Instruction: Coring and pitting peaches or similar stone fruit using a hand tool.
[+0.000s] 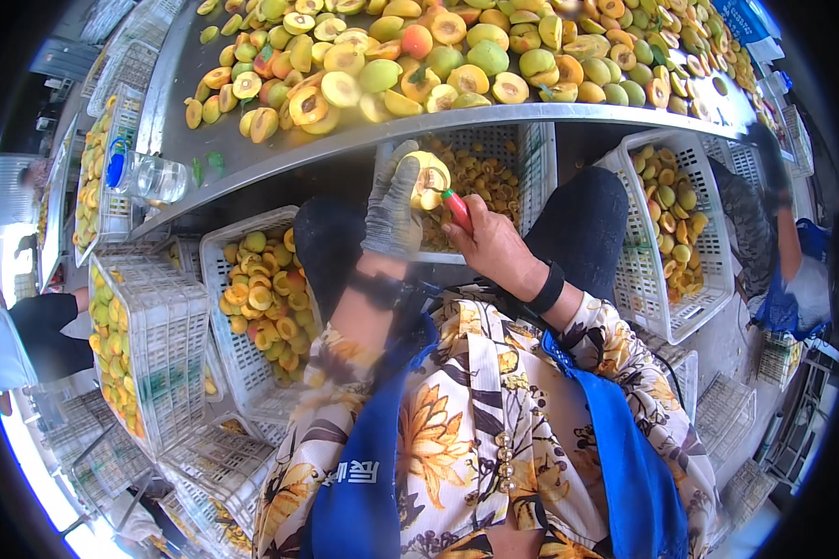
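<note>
My left hand, in a grey knit glove, holds a halved yellow fruit, its cut face towards my right. My bare right hand is closed round the red handle of a pitting tool; its thin curved metal end rests on the cut face. Both hands are above a white plastic crate between my knees, which holds many fruit pieces. Beyond the hands, a metal worktable bears a large heap of halved peach-like fruits, some with the stone showing.
A crate of fruit halves stands by my left knee, another crate by my right. Stacked crates stand further left. A clear jar with a blue lid lies on the table. People work at the far left and at the right.
</note>
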The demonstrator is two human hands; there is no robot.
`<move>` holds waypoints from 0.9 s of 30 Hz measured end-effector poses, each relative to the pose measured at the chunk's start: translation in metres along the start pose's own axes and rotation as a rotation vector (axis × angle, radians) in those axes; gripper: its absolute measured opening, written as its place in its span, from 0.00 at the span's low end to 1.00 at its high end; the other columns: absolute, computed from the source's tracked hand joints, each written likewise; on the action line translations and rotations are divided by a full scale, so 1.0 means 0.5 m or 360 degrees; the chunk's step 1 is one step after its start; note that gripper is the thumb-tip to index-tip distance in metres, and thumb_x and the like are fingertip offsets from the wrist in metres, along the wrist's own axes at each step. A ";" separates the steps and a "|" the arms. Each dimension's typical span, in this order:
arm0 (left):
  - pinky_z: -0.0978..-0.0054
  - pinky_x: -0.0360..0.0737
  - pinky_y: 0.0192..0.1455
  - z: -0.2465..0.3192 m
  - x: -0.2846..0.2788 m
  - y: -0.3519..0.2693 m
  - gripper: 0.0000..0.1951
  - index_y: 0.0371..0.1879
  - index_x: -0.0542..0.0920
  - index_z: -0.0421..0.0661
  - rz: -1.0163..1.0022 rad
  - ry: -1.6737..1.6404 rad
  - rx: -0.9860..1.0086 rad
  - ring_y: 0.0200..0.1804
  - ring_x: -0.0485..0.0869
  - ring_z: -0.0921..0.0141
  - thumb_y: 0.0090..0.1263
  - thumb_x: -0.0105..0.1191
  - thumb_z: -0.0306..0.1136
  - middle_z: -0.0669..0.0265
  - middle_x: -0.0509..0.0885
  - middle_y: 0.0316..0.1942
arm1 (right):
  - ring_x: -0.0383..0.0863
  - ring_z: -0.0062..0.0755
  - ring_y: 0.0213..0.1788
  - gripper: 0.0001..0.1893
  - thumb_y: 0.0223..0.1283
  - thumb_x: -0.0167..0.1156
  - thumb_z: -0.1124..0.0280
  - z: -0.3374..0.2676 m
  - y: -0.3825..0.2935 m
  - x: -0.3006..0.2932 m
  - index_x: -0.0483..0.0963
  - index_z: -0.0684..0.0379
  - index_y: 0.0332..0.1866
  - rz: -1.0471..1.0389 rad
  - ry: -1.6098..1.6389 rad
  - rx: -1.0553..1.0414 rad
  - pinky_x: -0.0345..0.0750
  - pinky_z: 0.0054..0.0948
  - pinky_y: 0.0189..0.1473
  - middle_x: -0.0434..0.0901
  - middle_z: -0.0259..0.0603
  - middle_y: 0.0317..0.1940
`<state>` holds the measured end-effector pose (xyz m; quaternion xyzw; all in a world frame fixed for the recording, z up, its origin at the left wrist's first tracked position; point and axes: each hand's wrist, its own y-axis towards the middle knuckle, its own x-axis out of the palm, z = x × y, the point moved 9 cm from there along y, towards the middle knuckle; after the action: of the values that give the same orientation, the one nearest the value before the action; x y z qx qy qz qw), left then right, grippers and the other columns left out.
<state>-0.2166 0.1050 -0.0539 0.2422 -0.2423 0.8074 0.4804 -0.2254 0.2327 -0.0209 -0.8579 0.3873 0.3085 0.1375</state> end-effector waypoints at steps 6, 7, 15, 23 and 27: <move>0.73 0.76 0.48 -0.007 0.011 -0.003 0.18 0.51 0.71 0.44 -0.0039 0.0121 0.0074 0.46 0.76 0.70 0.63 0.53 0.34 0.63 0.76 0.45 | 0.74 0.59 0.25 0.14 0.56 0.54 0.68 0.007 -0.001 0.008 0.59 0.66 0.37 0.0051 0.0040 0.0148 0.69 0.45 0.26 0.72 0.58 0.18; 0.73 0.76 0.48 -0.005 0.015 -0.006 0.17 0.51 0.71 0.45 -0.0047 0.0149 0.0102 0.47 0.76 0.70 0.63 0.53 0.34 0.63 0.76 0.46 | 0.74 0.59 0.25 0.13 0.55 0.54 0.69 0.009 -0.002 0.009 0.60 0.66 0.37 0.0048 0.0088 0.0221 0.69 0.44 0.27 0.72 0.59 0.18; 0.71 0.79 0.34 -0.036 -0.049 0.013 0.12 0.39 0.76 0.42 0.0365 0.0113 -0.0087 0.31 0.80 0.67 0.58 0.58 0.32 0.57 0.80 0.31 | 0.75 0.59 0.32 0.11 0.49 0.51 0.74 0.024 -0.004 0.048 0.64 0.67 0.38 -0.0313 0.0134 0.0391 0.71 0.44 0.35 0.75 0.60 0.25; 0.74 0.79 0.33 -0.021 -0.036 0.005 0.14 0.36 0.78 0.38 0.0027 0.0484 -0.0148 0.29 0.81 0.66 0.55 0.58 0.36 0.55 0.81 0.27 | 0.74 0.38 0.15 0.08 0.49 0.51 0.74 0.006 -0.002 0.048 0.67 0.66 0.33 -0.0681 0.0349 0.0279 0.70 0.32 0.21 0.73 0.47 0.16; 0.74 0.79 0.32 -0.021 0.000 0.005 0.14 0.36 0.79 0.38 -0.0230 0.0505 -0.0322 0.28 0.81 0.66 0.56 0.58 0.35 0.54 0.81 0.26 | 0.65 0.21 0.09 0.07 0.51 0.49 0.76 0.008 -0.018 0.057 0.67 0.63 0.36 -0.0903 0.0667 0.0425 0.63 0.23 0.12 0.68 0.34 0.14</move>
<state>-0.2204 0.1105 -0.0620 0.0794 -0.2254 0.7703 0.5911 -0.2061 0.2241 -0.0422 -0.9501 0.1907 0.0226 0.2460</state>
